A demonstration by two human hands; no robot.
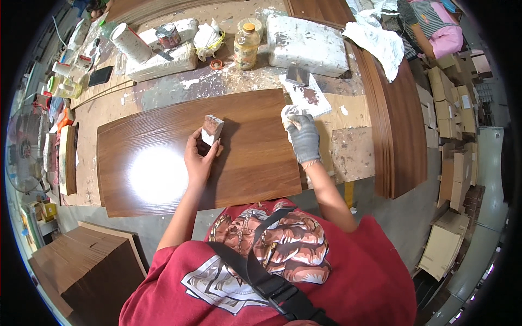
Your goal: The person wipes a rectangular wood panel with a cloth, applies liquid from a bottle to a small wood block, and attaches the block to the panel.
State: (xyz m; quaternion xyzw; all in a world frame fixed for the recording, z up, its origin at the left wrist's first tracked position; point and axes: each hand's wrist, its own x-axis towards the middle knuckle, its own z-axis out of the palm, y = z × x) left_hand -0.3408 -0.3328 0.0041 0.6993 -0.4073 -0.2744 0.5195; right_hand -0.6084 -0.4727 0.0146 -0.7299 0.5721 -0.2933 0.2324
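Head view, so the brown wood panel lies flat on the desk right in front of the person, long axis running left to right. Bare left hand is over its middle, fingers curled partway round a small brown-and-white block. Gloved right hand is nearer the panel's right end, just past it, fingers bunched on a crumpled white cloth

The wood-grained panel looks smooth and glossy, the grey glove matt fabric, the orange-capped bottle clear plastic.
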